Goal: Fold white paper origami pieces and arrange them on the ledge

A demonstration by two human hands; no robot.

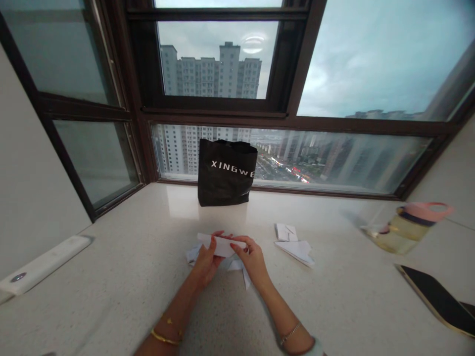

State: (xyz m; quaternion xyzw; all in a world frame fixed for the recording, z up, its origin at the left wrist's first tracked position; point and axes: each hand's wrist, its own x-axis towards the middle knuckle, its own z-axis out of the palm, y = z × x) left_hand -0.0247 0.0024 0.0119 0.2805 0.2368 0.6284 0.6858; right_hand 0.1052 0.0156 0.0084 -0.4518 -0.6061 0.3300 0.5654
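Between my two hands is a folded strip of white paper (223,246), held above the counter and tilted slightly. My left hand (208,258) grips its left part, thumb on the front and fingers behind. At the strip's right end, my right hand (253,258) pinches the paper between thumb and fingers. Under and beside the hands lie other folded white papers (192,254), partly hidden by them. To the right rest a small folded paper square (286,232) and a pointed folded paper (297,251), which looks like a paper plane.
A black bag (227,173) with white lettering stands by the window behind my hands. On the right are a yellowish bottle with a pink lid (406,230) and a dark-screened phone or tablet (438,296). A white power strip (48,263) lies at left on the pale counter (122,296).
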